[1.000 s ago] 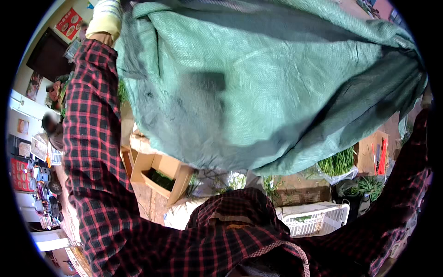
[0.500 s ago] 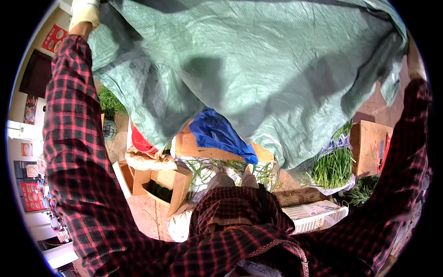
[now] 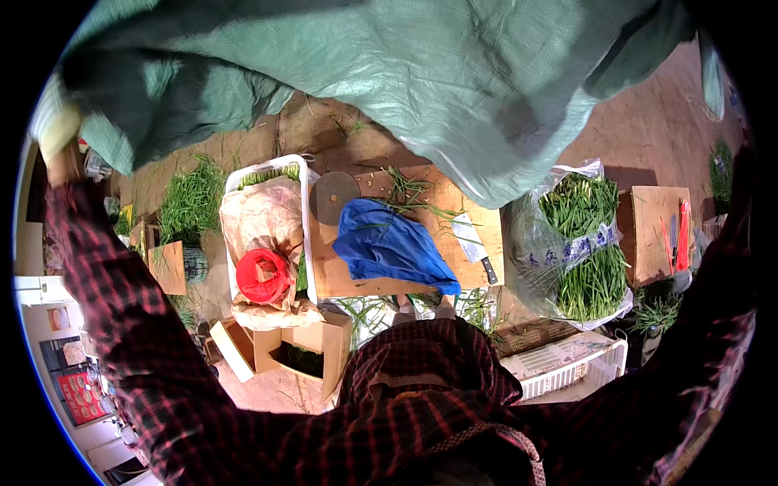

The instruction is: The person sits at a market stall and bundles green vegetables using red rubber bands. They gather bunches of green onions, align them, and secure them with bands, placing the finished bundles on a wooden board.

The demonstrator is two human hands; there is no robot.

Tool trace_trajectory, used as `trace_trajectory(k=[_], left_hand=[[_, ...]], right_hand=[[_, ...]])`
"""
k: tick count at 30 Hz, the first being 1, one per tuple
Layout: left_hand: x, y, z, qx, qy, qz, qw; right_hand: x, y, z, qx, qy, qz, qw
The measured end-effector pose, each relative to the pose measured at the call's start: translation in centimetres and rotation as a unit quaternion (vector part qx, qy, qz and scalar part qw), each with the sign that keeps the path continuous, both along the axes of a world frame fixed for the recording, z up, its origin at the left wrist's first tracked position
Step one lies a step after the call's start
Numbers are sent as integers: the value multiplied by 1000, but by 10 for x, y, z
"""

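A large green woven plastic sheet point(image 3: 389, 73) is raised and spread across the far side, its lower edge hanging over the work area. At the far left my left hand point(image 3: 61, 130), in a pale glove, is closed on the sheet's edge, somewhat blurred. My right arm point(image 3: 705, 324) reaches out to the far right, and its hand is lost in the dark rim. Below the sheet lies a wooden board point(image 3: 478, 206) carrying a crumpled blue cloth point(image 3: 385, 243), a cleaver point(image 3: 472, 241), loose green stalks point(image 3: 405, 190) and a dark round disc point(image 3: 334, 198).
Left of the board stands a white crate point(image 3: 306, 211) with a brown sack point(image 3: 259, 215) and red basin point(image 3: 263, 275). Nearer is a cardboard box point(image 3: 332, 356). On the right are bagged green leaves point(image 3: 587, 283), a wooden box point(image 3: 648, 215) and a white plastic basket point(image 3: 575, 368).
The green sheet has lifted away and uncovered the board, cleaver, crate and bagged greens. My left hand has moved outward and down in the picture; my right hand has slipped out of sight.
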State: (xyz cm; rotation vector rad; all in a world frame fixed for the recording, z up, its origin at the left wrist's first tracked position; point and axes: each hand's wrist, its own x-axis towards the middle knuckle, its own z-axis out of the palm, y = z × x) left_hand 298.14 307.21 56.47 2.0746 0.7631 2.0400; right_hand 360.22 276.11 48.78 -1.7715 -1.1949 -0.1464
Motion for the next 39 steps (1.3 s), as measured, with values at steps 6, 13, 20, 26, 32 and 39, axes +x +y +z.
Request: trace_trajectory(k=[6,13,20,26,32,39], left_hand=[[-106,-60,-214,-206,9,76,976],[-217,-99,-490,-627,-52,-71,774],[-206,-71,-562,-714,132,122,677],[-157,-31,-636,-872,-69,63,481],[-63,112,-615,-354,698,224,581],[-31,333,-369,-209,628,280,695]], right_hand=[[-73,-93,-65,-9,176,48,983],[-114,-204,-239,-246,193,-57,948],[-149,-170,-310,-438,-7,-89,895],[-75,-66,-426,-542,139,-97,823],[-1,135,-417,-507,-176,-61,842],[-13,264,-165,-14,119,154,981]])
